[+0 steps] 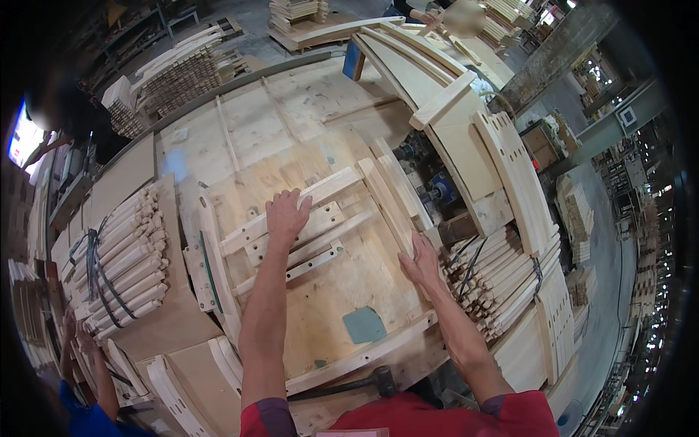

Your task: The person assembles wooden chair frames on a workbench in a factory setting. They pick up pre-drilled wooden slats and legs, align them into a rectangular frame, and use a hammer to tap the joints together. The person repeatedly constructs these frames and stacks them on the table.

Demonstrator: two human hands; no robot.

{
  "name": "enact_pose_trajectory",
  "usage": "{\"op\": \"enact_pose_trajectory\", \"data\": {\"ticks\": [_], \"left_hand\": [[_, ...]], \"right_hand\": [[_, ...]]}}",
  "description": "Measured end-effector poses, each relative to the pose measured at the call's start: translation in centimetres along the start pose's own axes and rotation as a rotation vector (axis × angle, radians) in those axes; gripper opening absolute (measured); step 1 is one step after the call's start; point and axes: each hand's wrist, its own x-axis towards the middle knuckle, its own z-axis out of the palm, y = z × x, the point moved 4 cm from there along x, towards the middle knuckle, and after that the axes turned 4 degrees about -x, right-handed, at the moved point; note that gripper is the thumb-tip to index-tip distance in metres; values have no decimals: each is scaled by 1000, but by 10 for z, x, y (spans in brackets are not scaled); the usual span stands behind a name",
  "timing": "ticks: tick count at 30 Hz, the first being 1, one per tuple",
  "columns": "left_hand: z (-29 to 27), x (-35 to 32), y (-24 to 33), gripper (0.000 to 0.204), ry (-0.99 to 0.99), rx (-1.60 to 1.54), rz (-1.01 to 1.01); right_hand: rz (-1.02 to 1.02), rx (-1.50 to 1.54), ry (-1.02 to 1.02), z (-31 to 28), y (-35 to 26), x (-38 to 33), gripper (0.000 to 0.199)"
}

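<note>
Left hand: the left hand (286,215) lies palm down, fingers spread, on the top slat (306,207) of a pale wooden frame (218,269); it presses, nothing is clasped.
Right hand: the right hand (420,261) rests flat against the frame's right rail (389,200), fingers loose, gripping nothing.
Frame: it lies flat on the plywood worktable (240,131) (mid-table, between both arms).
Bundles: strapped wooden sticks (124,258) at the left, another bundle (495,280) just beside the right hand.
Hammer: a mallet (382,379) sits at the near edge.
</note>
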Motion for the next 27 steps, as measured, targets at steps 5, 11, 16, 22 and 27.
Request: {"op": "enact_pose_trajectory", "data": {"ticks": [5,11,16,22,27], "left_hand": [[4,10,12,44,-36,-7,21],[14,2,-23,51,77,54,56],[17,6,-4,50,-104,61,78],[13,6,-17,49,-142,-7,148],[-9,-9,-34,52,-151,-20,201]], "right_hand": [[15,-95,29,1,16,-11,73],[-16,-94,-43,9,6,8,77],[92,-72,-124,-2,11,-4,78],[239,-217,-181,19,15,-26,85],[157,-81,-100,4,2,-25,76]]}}
